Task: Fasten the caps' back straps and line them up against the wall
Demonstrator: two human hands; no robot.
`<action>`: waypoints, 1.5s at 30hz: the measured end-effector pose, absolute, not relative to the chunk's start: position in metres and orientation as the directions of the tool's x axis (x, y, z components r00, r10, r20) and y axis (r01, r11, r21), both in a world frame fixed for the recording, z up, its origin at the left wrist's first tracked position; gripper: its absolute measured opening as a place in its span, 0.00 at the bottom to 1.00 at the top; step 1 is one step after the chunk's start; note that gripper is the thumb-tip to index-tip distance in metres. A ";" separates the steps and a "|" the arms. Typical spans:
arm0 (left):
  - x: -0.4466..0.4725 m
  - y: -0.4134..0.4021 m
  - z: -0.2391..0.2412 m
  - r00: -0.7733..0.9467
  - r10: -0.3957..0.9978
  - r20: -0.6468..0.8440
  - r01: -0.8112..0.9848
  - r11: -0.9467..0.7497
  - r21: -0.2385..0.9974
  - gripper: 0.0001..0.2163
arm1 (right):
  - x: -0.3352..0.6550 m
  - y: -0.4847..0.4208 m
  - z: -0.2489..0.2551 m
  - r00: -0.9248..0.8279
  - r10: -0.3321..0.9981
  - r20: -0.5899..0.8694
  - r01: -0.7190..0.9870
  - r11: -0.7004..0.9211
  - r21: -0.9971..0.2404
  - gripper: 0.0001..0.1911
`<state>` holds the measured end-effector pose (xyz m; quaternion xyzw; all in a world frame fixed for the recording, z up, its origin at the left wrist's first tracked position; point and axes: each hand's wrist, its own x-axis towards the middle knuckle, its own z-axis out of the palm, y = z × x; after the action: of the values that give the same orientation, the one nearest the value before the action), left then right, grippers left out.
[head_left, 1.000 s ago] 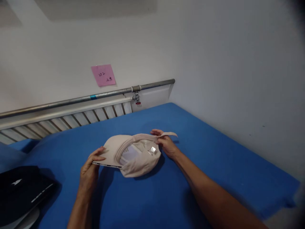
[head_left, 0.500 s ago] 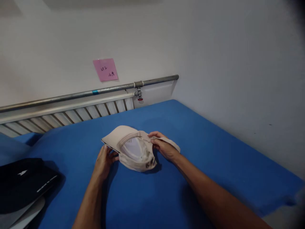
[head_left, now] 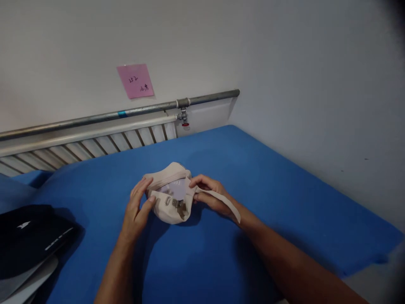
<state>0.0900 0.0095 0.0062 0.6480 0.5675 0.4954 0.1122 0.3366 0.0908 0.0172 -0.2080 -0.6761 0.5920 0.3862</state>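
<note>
A beige baseball cap (head_left: 167,211) rests on the blue-covered bed, its inside turned up and its brim pointing away from me. At the cap's left edge, my left hand (head_left: 138,207) grips the rim between thumb and fingers. My right hand (head_left: 210,194) pinches the right side of the cap, where a loose beige strap (head_left: 223,198) runs out over the wrist with its end free. A metal buckle (head_left: 177,203) shows at the back of the cap. The brim is partly hidden behind the crown.
Dark and grey caps (head_left: 31,240) lie stacked at the left on the blue sheet (head_left: 196,266). Behind the bed are a white radiator (head_left: 95,147), a metal pipe (head_left: 142,110) and a red-handled valve (head_left: 185,124). A pink note (head_left: 135,81) hangs on the wall.
The cap has been turned so that its brim swung from the left to the far side. My left hand moved from the brim to the cap's left edge. The strap hangs out further.
</note>
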 end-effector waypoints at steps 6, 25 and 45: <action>0.094 0.005 0.016 0.042 0.806 0.590 0.743 -0.420 0.521 0.12 | 0.338 0.088 0.022 -0.526 0.771 0.359 -0.119 0.351 -0.929 0.09; 0.105 -0.003 0.022 -0.030 0.871 0.491 0.493 -0.415 0.765 0.17 | 0.331 0.140 0.005 -0.282 0.959 -0.008 -0.200 -0.067 -0.978 0.16; 0.108 0.012 -0.005 -0.102 0.904 0.415 0.803 -0.171 0.571 0.18 | 0.268 0.154 -0.017 -0.516 0.840 -0.170 0.058 -0.164 -0.985 0.07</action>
<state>0.1076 0.0116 -0.0053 0.6665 0.6402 0.3760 0.0669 0.2679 0.1539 -0.0170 -0.3912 -0.5738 0.6548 0.2983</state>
